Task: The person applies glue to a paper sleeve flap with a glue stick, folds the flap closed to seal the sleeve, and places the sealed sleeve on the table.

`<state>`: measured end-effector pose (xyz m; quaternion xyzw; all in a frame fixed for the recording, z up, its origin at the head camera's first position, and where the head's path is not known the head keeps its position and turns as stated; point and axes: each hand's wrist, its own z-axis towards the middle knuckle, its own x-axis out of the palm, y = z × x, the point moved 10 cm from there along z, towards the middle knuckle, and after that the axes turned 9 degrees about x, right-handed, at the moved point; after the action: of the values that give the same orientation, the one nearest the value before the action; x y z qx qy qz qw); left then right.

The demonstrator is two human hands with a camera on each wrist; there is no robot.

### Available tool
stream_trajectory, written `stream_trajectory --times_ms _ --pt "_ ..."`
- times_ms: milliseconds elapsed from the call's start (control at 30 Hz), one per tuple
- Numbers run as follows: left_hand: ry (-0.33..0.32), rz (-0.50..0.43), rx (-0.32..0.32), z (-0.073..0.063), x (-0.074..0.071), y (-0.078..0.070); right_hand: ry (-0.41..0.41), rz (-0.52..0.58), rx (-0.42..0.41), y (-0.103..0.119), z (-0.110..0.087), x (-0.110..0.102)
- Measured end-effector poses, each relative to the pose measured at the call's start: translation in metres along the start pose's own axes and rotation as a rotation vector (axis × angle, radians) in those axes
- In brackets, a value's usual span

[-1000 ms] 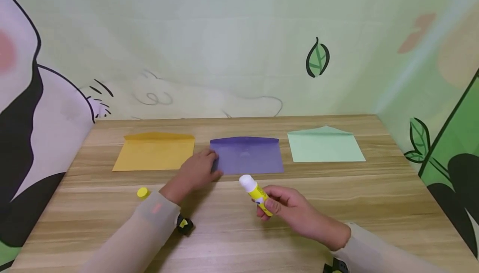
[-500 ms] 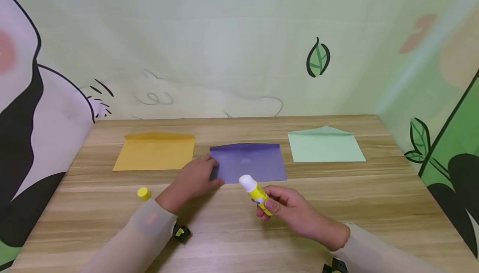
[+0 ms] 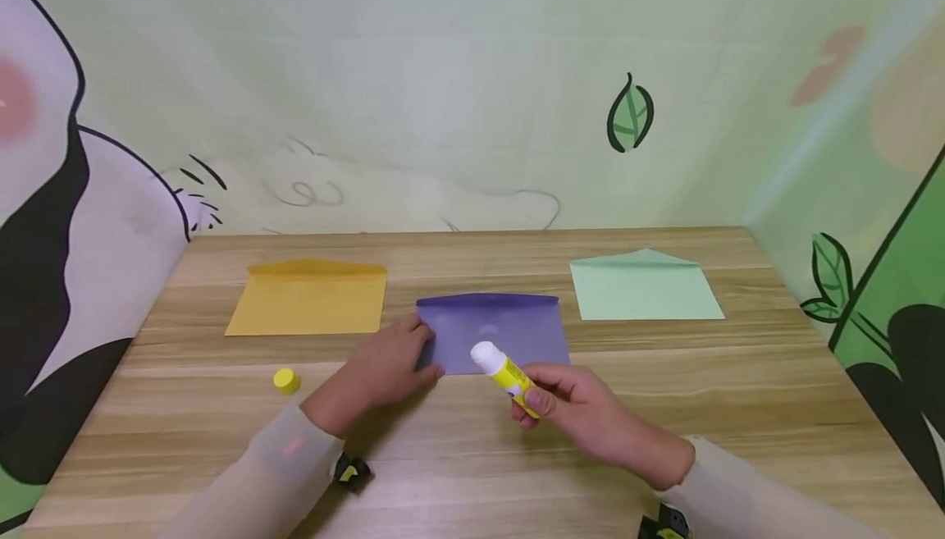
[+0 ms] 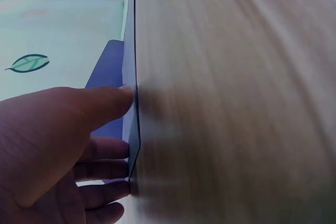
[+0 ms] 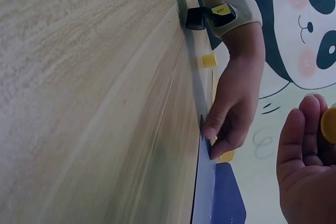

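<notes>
Near the middle of the table lies a purple envelope (image 3: 498, 338), its darker pointed flap at the far side. My left hand (image 3: 387, 358) rests on its left end; in the left wrist view the thumb (image 4: 113, 103) touches the near edge and the fingers press down beside it. My right hand (image 3: 586, 412) holds a yellow glue stick (image 3: 513, 379) between thumb and fingers, tilted, its white uncapped end pointing up and left. That end overlaps the envelope's near edge in the head view. A yellow cap (image 3: 286, 381) sits on the table left of my left hand.
A yellow-orange envelope (image 3: 306, 301) lies at the back left, flap away from me. A pale green envelope (image 3: 645, 291) lies at the back right. Behind the wooden table (image 3: 472, 490) stands a wall (image 3: 443, 96) printed with pandas and leaves.
The purple envelope has slid toward me, with my left hand moving along a little. My right hand keeps its hold on the glue stick in nearly the same place.
</notes>
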<state>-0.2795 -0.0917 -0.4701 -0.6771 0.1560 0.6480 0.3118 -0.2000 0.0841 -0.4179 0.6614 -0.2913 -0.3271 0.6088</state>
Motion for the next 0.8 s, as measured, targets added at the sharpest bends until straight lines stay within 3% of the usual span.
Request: stream_trajectory --times_ms 233,400,800 --pt "-0.052 -0.009 0.085 -0.001 -0.009 -0.003 -0.064 -0.044 0.038 -0.002 0.0 -0.009" --pt "-0.038 -0.083 0.07 -0.002 -0.004 0.001 -0.084 -0.056 0.071 -0.006 0.001 -0.014" --pt "0.013 -0.053 0.016 -0.006 0.002 0.004 -0.089 -0.061 0.054 -0.008 0.0 -0.018"
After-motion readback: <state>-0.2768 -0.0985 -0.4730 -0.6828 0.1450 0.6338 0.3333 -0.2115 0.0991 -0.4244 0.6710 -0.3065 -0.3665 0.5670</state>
